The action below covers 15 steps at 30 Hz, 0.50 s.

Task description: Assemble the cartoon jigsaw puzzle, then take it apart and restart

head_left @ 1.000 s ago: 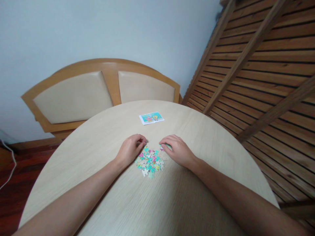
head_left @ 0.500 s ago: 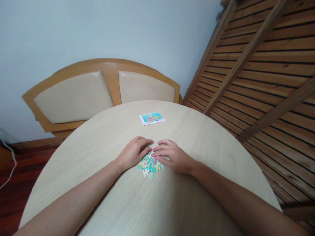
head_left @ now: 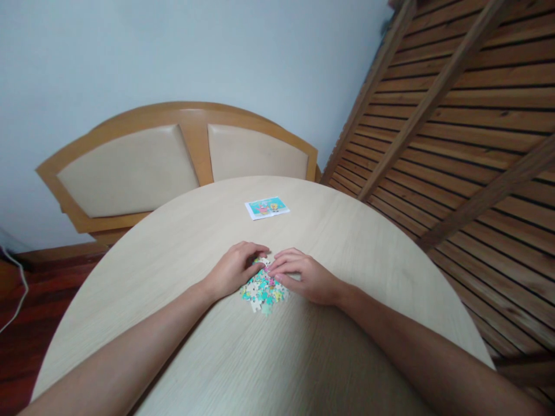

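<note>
Both hands lie palm-down on the round wooden table [head_left: 182, 242], drawn together over a small heap of puzzle pieces [head_left: 263, 292]. Left hand [head_left: 234, 270]: fingers extended flat, tips pressed onto the far edge of the heap. Right hand [head_left: 306, 276]: fingers likewise flat, tips touching the heap just beside those of the left hand. Neither hand visibly pinches a piece; whether a piece is trapped beneath the fingers cannot be told.

Change from one second earlier: the hands then stood apart on either side of the heap, fingers curled, with nearly all the pieces exposed between them. They have since closed inward until the fingertips almost meet, covering the far half of the heap, so only its near part shows. Judged from this, the loose pieces are being gathered or spread under the palms rather than picked singly. Over the last half second the posture has hardly altered.

Reference picture card [head_left: 266, 207]: unmoved, on the far side of the table, well apart from the hands. Upholstered bench back [head_left: 130, 170] beyond the table.
</note>
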Motion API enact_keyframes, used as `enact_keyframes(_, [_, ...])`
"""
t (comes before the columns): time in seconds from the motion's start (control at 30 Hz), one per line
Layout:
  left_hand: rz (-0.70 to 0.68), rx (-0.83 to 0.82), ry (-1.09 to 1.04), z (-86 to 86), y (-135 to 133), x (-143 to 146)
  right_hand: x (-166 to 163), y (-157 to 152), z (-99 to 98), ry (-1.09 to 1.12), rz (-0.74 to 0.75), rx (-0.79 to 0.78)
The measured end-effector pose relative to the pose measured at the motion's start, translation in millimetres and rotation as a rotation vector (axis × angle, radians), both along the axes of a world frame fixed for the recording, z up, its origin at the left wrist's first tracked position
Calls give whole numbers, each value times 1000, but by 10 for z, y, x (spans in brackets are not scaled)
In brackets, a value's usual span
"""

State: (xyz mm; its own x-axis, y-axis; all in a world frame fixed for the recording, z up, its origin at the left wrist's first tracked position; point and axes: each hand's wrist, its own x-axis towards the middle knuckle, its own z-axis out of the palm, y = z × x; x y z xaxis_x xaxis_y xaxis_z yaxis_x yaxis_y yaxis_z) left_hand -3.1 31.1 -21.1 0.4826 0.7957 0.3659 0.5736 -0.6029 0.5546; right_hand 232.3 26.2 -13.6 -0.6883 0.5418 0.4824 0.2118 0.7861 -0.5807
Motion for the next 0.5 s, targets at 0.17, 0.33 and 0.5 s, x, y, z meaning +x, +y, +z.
enact_keyframes(0.17, [-12,-13,-50,21,-10,7,10,-8,37,57,6,-50])
enact_keyframes(0.33, [-13,-45,-135,45,-18,15,47,5,62,20,-142,54])
enact_keyframes(0.5, [69,58,-40,59,-19,17,85,30,20,-161,-231,172])
